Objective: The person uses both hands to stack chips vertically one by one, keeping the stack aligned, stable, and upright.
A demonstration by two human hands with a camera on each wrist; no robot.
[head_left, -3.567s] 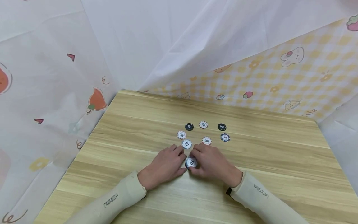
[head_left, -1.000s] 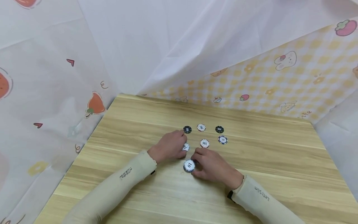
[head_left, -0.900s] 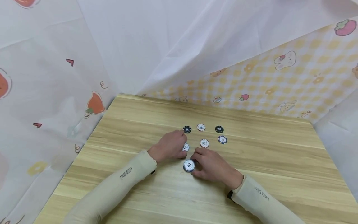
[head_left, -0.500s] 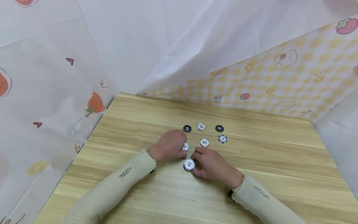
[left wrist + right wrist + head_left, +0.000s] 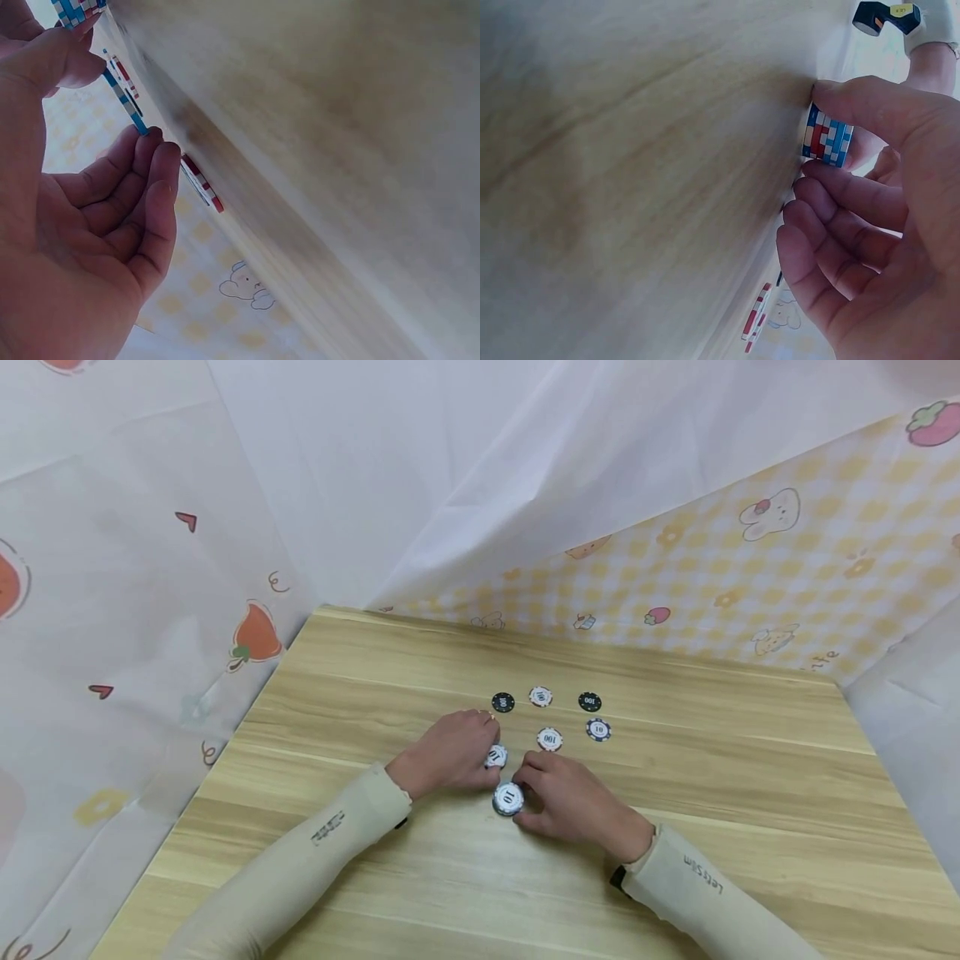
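Note:
In the head view my left hand (image 5: 456, 750) reaches over a light-blue and white poker chip (image 5: 496, 756) marked 10. The left wrist view shows thumb and fingertips pinching that chip (image 5: 124, 101) by its edges. My right hand (image 5: 567, 799) holds a short stack of poker chips (image 5: 508, 798), another 10 chip on top, standing just nearer than the pinched chip. In the right wrist view the stack (image 5: 827, 136), with blue, red and white edges, sits between thumb and index finger. The other right fingers are bent beside it.
Beyond the hands lie loose chips: a black chip (image 5: 503, 702), a white-and-red chip (image 5: 541, 697), another black chip (image 5: 590, 702), a navy chip (image 5: 598, 730) and a red-edged 100 chip (image 5: 550, 740). The wooden table (image 5: 712, 760) meets a patterned cloth (image 5: 750, 552) behind.
From beside the stack, my left hand has gone outward to the light-blue chip, covering a red-edged chip's spot. Lately it has drawn that chip slightly nearer. The right hand stays at the stack.

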